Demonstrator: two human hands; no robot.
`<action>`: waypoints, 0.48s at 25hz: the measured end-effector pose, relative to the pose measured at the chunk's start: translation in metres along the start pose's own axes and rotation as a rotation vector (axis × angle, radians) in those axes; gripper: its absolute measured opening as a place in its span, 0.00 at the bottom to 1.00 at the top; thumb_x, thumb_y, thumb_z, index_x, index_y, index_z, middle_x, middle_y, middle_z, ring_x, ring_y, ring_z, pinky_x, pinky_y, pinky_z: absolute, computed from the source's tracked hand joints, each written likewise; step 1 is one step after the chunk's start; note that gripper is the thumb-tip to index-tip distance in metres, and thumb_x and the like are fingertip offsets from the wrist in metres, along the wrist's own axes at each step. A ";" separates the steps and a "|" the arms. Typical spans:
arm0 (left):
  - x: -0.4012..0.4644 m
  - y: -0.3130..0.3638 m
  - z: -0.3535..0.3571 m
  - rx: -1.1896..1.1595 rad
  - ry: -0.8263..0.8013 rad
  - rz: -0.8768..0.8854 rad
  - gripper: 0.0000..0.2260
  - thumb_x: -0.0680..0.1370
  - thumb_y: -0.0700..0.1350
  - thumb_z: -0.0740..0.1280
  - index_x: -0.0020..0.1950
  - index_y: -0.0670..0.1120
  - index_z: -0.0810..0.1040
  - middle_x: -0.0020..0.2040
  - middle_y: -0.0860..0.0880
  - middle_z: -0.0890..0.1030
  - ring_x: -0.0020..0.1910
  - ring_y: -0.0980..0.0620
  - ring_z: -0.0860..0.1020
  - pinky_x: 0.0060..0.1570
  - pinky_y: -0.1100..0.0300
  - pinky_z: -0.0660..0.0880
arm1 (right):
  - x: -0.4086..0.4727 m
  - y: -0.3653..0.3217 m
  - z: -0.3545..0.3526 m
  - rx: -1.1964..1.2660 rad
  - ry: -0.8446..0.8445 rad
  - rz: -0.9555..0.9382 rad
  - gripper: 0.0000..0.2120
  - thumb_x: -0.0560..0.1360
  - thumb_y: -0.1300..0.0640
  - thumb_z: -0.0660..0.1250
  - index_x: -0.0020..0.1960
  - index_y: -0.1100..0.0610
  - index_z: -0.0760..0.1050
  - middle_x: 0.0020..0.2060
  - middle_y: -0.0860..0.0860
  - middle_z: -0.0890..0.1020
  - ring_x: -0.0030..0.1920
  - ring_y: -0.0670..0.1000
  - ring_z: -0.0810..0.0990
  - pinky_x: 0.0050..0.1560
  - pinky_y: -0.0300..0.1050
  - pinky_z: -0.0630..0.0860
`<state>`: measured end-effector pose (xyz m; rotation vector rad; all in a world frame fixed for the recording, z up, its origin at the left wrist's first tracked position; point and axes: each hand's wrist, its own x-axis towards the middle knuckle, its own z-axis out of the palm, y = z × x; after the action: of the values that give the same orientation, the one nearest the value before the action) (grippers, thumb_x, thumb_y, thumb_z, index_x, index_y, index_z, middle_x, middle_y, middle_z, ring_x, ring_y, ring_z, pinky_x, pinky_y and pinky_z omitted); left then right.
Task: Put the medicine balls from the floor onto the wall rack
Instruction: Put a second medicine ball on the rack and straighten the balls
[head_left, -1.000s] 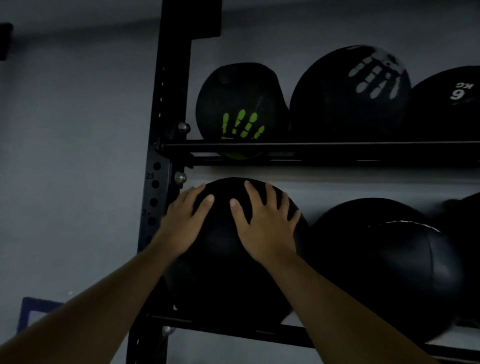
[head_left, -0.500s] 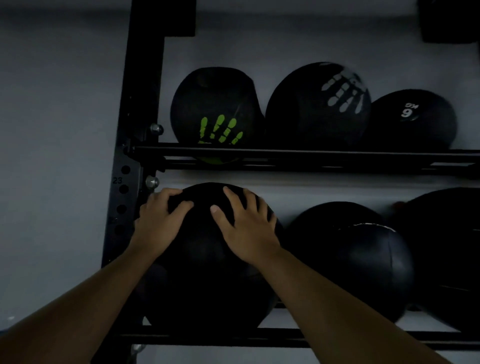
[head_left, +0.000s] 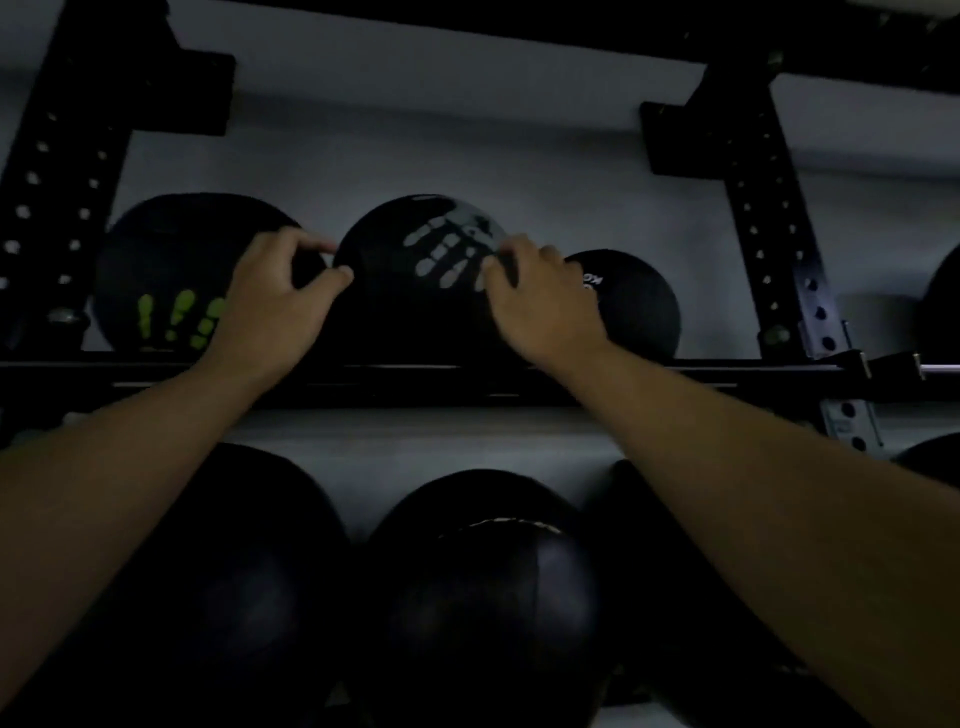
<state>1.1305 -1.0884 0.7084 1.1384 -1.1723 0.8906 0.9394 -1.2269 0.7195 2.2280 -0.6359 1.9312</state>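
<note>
A black medicine ball with a grey handprint (head_left: 410, 306) sits in the middle of the upper shelf of the black wall rack (head_left: 389, 375). My left hand (head_left: 270, 306) presses its left side with curled fingers, and my right hand (head_left: 543, 304) cups its right side. To its left rests a ball with a green handprint (head_left: 156, 270), partly hidden by my left hand. A smaller black ball with white lettering (head_left: 641, 306) lies to its right. Three large black balls fill the lower shelf: left (head_left: 234, 597), middle (head_left: 483, 618), right (head_left: 660, 561).
Perforated black uprights stand at the left (head_left: 57, 176) and right (head_left: 769, 208) against a grey wall. Beyond the right upright, parts of more dark balls (head_left: 943, 306) show at the frame edge. The scene is dim.
Both hands have left the lower-left ball, which stays on the lower shelf, and risen to the sides of the grey-handprint ball on the upper shelf. The view has tilted upward.
</note>
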 end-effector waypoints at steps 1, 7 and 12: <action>0.007 0.015 0.023 -0.003 0.038 0.044 0.13 0.80 0.50 0.68 0.62 0.46 0.80 0.60 0.48 0.75 0.63 0.48 0.75 0.62 0.60 0.67 | 0.019 0.027 -0.018 -0.028 0.036 0.010 0.22 0.82 0.43 0.54 0.71 0.51 0.71 0.69 0.60 0.75 0.68 0.65 0.72 0.68 0.61 0.69; 0.035 0.087 0.158 0.091 0.093 0.231 0.13 0.79 0.50 0.63 0.56 0.45 0.81 0.59 0.46 0.81 0.59 0.46 0.78 0.65 0.45 0.73 | 0.100 0.178 -0.100 0.152 0.052 0.208 0.21 0.83 0.47 0.56 0.67 0.58 0.74 0.64 0.59 0.77 0.60 0.60 0.77 0.59 0.48 0.70; 0.054 0.121 0.247 0.098 -0.074 0.157 0.13 0.81 0.51 0.63 0.61 0.47 0.79 0.64 0.47 0.77 0.61 0.48 0.78 0.59 0.57 0.72 | 0.114 0.242 -0.098 0.274 -0.063 0.316 0.26 0.84 0.41 0.51 0.74 0.56 0.65 0.68 0.58 0.71 0.66 0.59 0.72 0.63 0.52 0.72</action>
<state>0.9694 -1.3033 0.7878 1.1786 -1.3048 1.0431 0.7667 -1.4364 0.8047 2.4868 -0.8210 2.2218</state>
